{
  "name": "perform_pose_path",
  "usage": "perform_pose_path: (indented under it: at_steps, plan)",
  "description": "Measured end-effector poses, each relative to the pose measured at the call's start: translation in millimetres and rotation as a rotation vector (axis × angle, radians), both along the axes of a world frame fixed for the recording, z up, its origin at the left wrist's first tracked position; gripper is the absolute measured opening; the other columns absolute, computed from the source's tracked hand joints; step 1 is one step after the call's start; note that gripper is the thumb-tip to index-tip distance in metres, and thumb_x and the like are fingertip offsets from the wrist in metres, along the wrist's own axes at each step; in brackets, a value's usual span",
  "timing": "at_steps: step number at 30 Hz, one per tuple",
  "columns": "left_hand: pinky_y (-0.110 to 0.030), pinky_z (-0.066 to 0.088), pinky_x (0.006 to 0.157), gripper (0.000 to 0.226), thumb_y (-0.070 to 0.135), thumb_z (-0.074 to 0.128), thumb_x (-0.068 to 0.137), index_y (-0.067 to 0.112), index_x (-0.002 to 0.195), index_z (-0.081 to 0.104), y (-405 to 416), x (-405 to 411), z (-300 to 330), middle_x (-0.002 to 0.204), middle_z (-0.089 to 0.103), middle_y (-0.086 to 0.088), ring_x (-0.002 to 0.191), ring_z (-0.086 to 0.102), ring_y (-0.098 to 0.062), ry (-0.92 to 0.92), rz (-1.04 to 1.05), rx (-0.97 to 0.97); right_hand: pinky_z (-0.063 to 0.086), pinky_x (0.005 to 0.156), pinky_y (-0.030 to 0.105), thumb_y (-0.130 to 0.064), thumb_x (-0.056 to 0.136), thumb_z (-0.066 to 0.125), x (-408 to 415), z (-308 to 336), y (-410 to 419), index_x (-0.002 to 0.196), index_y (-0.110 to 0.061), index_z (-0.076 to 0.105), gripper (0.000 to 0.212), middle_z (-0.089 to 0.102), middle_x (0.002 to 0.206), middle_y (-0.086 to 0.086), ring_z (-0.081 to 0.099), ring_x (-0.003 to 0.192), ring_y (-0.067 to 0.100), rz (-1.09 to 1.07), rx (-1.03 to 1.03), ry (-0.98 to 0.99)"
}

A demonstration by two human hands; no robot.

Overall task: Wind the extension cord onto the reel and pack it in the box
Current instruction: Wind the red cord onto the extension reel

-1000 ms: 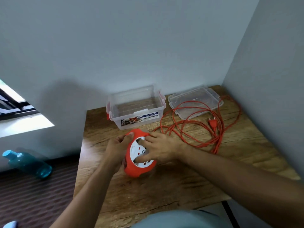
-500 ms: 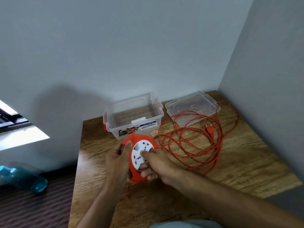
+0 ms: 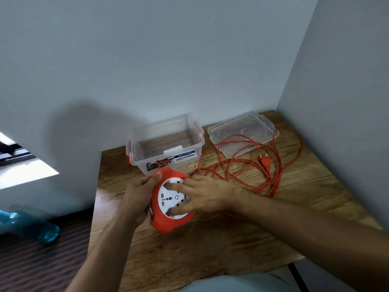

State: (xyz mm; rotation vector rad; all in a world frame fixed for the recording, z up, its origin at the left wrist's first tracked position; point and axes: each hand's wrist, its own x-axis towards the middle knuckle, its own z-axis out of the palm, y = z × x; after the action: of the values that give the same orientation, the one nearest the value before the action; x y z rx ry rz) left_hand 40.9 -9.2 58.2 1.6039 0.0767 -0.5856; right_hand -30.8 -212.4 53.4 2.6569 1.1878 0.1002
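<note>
wooden table [image 3: 221,245] in grey-walled corner. left hand [image 3: 139,197] clasps orange cord reel [image 3: 168,209] rim above table; right hand [image 3: 202,194] fingers spread on white face. cord [image 3: 242,167] loose beside open clear box [image 3: 166,148]; blurred, probably bottle [image 3: 27,226], on floor.

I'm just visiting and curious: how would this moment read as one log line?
step: winding | left hand: grips reel rim | right hand: fingers on white face | cord: mostly loose on table | box: open, empty
</note>
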Motion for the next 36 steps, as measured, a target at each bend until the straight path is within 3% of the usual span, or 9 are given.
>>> perform_pose_path:
  at_steps: [6,11,16,19,21,24,27,31,36]
  plan:
    - [-0.034,0.063,0.056,0.020,0.038,0.067,0.094,0.022,0.105,0.074,-5.1,-1.9,-6.4,0.091,0.083,-0.005,0.075,0.081,-0.025,-0.072,-0.012,0.079,0.042,0.103,0.050,-0.048,0.091,0.064,7.0,-2.9,-0.1,0.151,-0.038,0.032,0.069,0.054,0.137,0.022,0.058,0.121,0.037,-0.046,-0.065,-0.067]
    - [-0.028,0.061,0.054,0.025,0.050,0.068,0.086,0.033,0.102,0.075,-11.7,-14.4,-7.7,0.092,0.083,0.007,0.079,0.080,-0.017,-0.136,0.118,-0.018,0.047,0.070,0.028,-0.068,0.081,0.057,-13.5,-9.1,36.4,0.140,-0.041,0.032,0.069,0.071,0.108,0.006,0.069,0.095,0.029,-0.852,0.850,0.211]
    - [-0.023,0.060,0.053,0.011,0.049,0.069,0.080,0.046,0.087,0.077,-16.4,-27.9,-11.6,0.087,0.082,0.017,0.075,0.080,-0.010,-0.195,0.155,-0.070,0.049,0.040,0.024,-0.038,0.094,0.064,-14.1,-3.5,63.4,0.138,-0.024,0.035,0.055,0.070,0.109,0.010,0.071,0.057,0.019,-1.409,1.796,0.910]
    - [-0.028,0.062,0.052,0.011,0.041,0.071,0.086,0.036,0.091,0.079,-10.3,-25.5,-17.5,0.087,0.083,0.005,0.074,0.081,-0.019,-0.105,0.210,-0.104,0.056,0.047,0.030,-0.031,0.097,0.058,-24.4,5.0,45.5,0.140,-0.024,0.039,0.048,0.072,0.107,0.011,0.071,0.056,0.017,-1.239,1.324,0.682]
    - [-0.035,0.063,0.055,0.029,0.049,0.072,0.076,0.029,0.098,0.075,-5.8,-20.7,-17.4,0.086,0.083,0.001,0.074,0.081,-0.024,-0.043,0.208,-0.094,0.061,0.067,0.040,-0.026,0.094,0.060,-29.5,7.2,28.2,0.140,-0.027,0.042,0.049,0.068,0.116,0.011,0.071,0.079,0.025,-0.943,0.828,0.238]
    - [-0.044,0.065,0.064,0.035,0.052,0.069,0.077,0.027,0.101,0.073,-3.4,-11.4,-14.2,0.087,0.083,-0.004,0.076,0.081,-0.031,-0.029,0.126,-0.006,0.054,0.084,0.051,-0.020,0.092,0.064,-27.4,11.4,7.1,0.144,-0.031,0.038,0.059,0.044,0.143,0.020,0.056,0.116,0.039,-0.439,0.365,0.097]
    - [-0.059,0.063,0.078,0.027,0.041,0.067,0.092,0.021,0.109,0.074,-2.8,-4.3,-9.9,0.098,0.082,-0.014,0.086,0.079,-0.040,0.014,0.041,-0.009,0.042,0.099,0.049,-0.022,0.095,0.059,-20.1,15.8,-6.6,0.149,-0.038,0.034,0.062,0.036,0.151,0.019,0.043,0.131,0.035,-0.204,0.120,0.027]
    - [-0.043,0.064,0.058,0.023,0.033,0.066,0.095,0.016,0.109,0.072,-2.8,3.9,-2.1,0.096,0.081,-0.019,0.079,0.080,-0.039,0.091,-0.074,-0.003,0.029,0.102,0.040,-0.029,0.097,0.055,-11.8,23.6,-15.7,0.145,-0.045,0.040,0.052,0.046,0.149,0.008,0.050,0.121,0.024,0.108,-0.088,-0.189]
    - [-0.053,0.062,0.077,0.023,0.028,0.063,0.098,0.016,0.116,0.068,-9.5,11.3,5.2,0.102,0.079,-0.026,0.087,0.076,-0.046,0.095,-0.172,0.015,0.036,0.106,0.043,-0.035,0.094,0.061,2.0,20.9,-14.7,0.144,-0.046,0.040,0.056,0.048,0.145,0.013,0.054,0.117,0.026,0.155,-0.140,-0.176]
